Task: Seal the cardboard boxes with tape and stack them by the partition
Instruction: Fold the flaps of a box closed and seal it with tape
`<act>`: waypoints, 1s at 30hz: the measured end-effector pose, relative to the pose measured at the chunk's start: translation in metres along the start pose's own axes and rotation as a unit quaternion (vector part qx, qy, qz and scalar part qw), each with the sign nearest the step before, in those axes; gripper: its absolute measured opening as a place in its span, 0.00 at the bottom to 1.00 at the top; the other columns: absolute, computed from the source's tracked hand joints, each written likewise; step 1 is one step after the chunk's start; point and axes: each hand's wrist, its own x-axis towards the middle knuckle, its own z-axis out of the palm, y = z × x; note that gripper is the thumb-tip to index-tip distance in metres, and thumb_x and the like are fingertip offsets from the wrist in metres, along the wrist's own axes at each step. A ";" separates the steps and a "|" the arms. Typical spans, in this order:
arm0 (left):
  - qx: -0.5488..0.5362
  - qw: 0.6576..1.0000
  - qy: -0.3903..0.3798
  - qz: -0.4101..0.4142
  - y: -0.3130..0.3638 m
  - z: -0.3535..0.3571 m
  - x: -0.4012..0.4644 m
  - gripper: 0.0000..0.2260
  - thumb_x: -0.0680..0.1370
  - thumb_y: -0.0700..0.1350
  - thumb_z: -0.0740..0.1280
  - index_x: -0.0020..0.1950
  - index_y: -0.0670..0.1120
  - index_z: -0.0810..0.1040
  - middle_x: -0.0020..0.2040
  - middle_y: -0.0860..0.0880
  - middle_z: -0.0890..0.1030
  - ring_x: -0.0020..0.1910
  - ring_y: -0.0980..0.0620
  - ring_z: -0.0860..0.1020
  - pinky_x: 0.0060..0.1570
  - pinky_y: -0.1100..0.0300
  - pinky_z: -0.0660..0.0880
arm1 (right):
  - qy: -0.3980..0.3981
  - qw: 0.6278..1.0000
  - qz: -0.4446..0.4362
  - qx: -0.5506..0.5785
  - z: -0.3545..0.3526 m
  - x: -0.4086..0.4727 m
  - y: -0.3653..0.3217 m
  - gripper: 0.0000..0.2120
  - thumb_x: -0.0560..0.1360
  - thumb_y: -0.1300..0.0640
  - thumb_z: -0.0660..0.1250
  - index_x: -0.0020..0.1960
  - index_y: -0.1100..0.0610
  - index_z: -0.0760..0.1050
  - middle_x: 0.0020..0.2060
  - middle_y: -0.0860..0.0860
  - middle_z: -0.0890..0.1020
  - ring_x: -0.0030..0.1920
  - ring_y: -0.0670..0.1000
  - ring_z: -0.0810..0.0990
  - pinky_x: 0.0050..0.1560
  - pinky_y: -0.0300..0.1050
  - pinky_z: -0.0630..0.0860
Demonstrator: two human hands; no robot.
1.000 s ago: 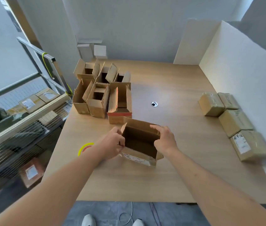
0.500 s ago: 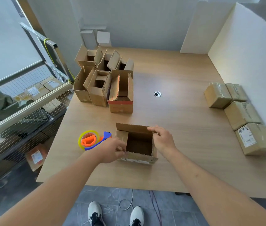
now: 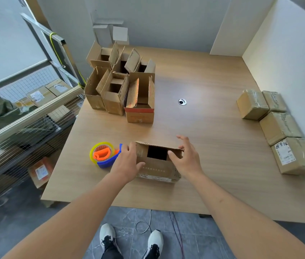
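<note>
A small cardboard box [image 3: 157, 168] stands on the wooden table [image 3: 213, 165] in front of me, its flaps partly folded with a dark opening left in the top. My left hand [image 3: 127, 163] presses on the box's left flap with spread fingers. My right hand [image 3: 187, 157] presses on the right flap, fingers spread and fairly straight. A tape dispenser [image 3: 104, 155], blue and orange with a yellowish roll, lies just left of the box. Several taped boxes [image 3: 278, 126] line the white partition [image 3: 282, 58] on the right.
A cluster of open, unsealed boxes [image 3: 121, 86] stands at the table's back left. A cable hole [image 3: 182, 102] sits mid-table. A wire cart [image 3: 22, 116] with parcels is left of the table. My shoes and floor cables show below the front edge.
The box has been set upright near the table's front and its side flaps folded down over the opening. The view has tilted down, bringing the tape dispenser fully into sight.
</note>
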 end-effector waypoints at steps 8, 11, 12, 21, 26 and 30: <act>0.050 0.999 0.003 0.005 0.001 0.012 0.006 0.29 0.79 0.51 0.72 0.78 0.59 0.65 0.72 0.40 0.61 0.66 0.38 0.71 0.64 0.47 0.74 | -0.091 0.989 -0.006 -0.112 0.019 -0.010 0.010 0.23 0.73 0.39 0.74 0.66 0.44 0.79 0.68 0.45 0.68 0.71 0.48 0.67 0.67 0.50 0.73; 0.064 0.998 -0.015 -0.004 -0.004 0.016 0.008 0.23 0.82 0.54 0.67 0.77 0.61 0.68 0.73 0.42 0.61 0.66 0.38 0.69 0.62 0.45 0.75 | -0.091 0.983 0.000 -0.157 0.034 -0.012 0.011 0.24 0.77 0.42 0.70 0.72 0.45 0.72 0.79 0.49 0.58 0.80 0.52 0.54 0.75 0.54 0.66; 0.076 0.997 -0.011 -0.002 -0.007 0.016 0.008 0.23 0.82 0.55 0.65 0.77 0.62 0.66 0.72 0.42 0.62 0.65 0.38 0.69 0.60 0.46 0.75 | -0.094 0.980 -0.005 -0.173 0.039 -0.012 0.011 0.24 0.80 0.42 0.66 0.74 0.46 0.69 0.81 0.50 0.54 0.82 0.53 0.48 0.77 0.54 0.63; 0.139 0.987 0.024 -0.074 -0.085 0.019 0.030 0.35 0.79 0.44 0.65 0.83 0.59 0.53 0.63 0.38 0.69 0.55 0.37 0.74 0.46 0.50 0.70 | -0.067 0.970 -0.070 -0.221 0.072 -0.017 0.030 0.24 0.85 0.46 0.50 0.78 0.54 0.61 0.82 0.56 0.43 0.80 0.57 0.33 0.81 0.56 0.44; 0.168 0.984 -0.011 -0.063 -0.129 0.026 0.050 0.41 0.77 0.45 0.71 0.82 0.63 0.51 0.65 0.38 0.65 0.63 0.36 0.71 0.59 0.46 0.72 | -0.035 0.979 -0.073 -0.186 0.079 -0.016 0.031 0.25 0.84 0.47 0.50 0.76 0.55 0.66 0.83 0.55 0.48 0.82 0.55 0.37 0.81 0.56 0.49; 0.194 0.978 0.025 -0.068 -0.143 0.031 0.065 0.44 0.74 0.49 0.75 0.82 0.63 0.52 0.68 0.36 0.63 0.65 0.34 0.67 0.65 0.44 0.67 | -0.035 0.982 -0.070 -0.172 0.078 -0.016 0.032 0.21 0.84 0.49 0.53 0.75 0.54 0.66 0.83 0.52 0.48 0.82 0.52 0.37 0.81 0.52 0.49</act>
